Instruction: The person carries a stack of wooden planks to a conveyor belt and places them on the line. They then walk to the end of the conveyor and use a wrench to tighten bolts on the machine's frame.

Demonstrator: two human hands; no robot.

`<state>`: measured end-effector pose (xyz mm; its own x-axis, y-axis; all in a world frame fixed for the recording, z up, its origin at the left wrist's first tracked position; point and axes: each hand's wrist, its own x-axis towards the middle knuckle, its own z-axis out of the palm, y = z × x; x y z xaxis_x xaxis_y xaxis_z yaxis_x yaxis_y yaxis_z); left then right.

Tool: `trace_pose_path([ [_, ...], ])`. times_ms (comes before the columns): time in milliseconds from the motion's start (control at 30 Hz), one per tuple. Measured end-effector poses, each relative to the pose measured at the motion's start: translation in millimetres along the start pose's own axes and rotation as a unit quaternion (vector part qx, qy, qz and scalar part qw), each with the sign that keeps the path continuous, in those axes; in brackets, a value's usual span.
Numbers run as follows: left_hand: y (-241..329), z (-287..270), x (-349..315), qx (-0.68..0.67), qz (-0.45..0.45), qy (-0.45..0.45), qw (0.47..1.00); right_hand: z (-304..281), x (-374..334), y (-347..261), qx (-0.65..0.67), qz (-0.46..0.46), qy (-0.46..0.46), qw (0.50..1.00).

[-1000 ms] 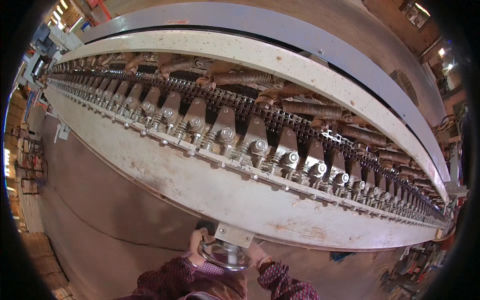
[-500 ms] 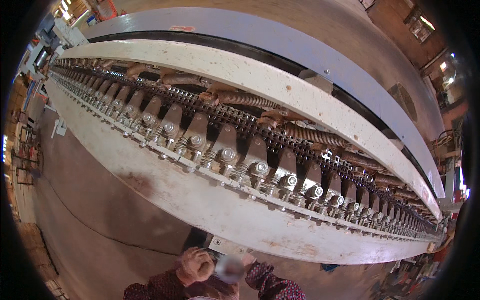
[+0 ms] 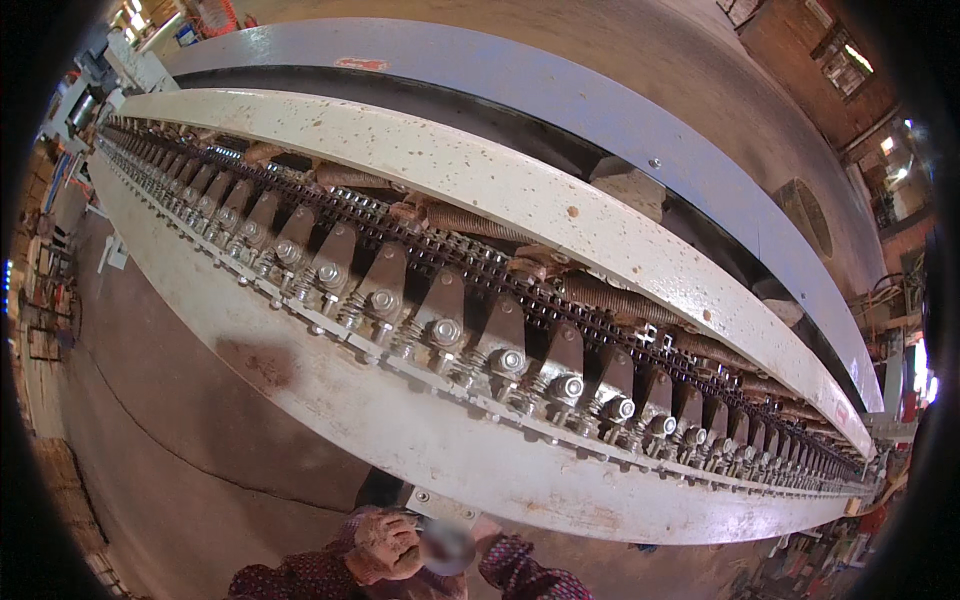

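At the lower edge, close to my body, my left hand is closed with its fingers curled in. What it holds, if anything, is hidden. Beside it, my right hand shows only in a small part, and its fingers are hidden near a blurred round grey patch. Both hands are below the near side of a long machine, next to a metal bracket. Along the machine runs a row of dark metal arms with bolts and springs, beside a roller chain.
A pale spotted cover rail and a blue-grey panel stretch along the far side. The near side has a long whitish beam. A dark cable lies on the floor at left; stacked boards stand at the left rim.
The view has shifted slightly, so the machine's bolted arms appear further left and lower. My hands stay close together at the lower edge, and the left one looks less blurred and more tightly curled.
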<state>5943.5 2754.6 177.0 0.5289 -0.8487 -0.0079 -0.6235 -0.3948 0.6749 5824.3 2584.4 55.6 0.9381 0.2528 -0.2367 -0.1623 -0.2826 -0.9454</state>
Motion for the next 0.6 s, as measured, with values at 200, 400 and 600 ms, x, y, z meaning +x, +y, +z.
trace_pose_path([
  [200, -30, 14, -18, -0.200, -0.096, 0.036, 0.974, 18, -27, 13, -0.094, 0.059, -0.019, 0.994],
  [400, -49, 36, -30, -0.275, -0.241, 0.080, 0.927, 14, -34, -25, -0.118, 0.245, -0.115, 0.955],
  [600, -12, 11, -13, -0.120, -0.059, -0.185, 0.974, 3, -14, -1, -0.007, 0.078, -0.040, 0.996],
])
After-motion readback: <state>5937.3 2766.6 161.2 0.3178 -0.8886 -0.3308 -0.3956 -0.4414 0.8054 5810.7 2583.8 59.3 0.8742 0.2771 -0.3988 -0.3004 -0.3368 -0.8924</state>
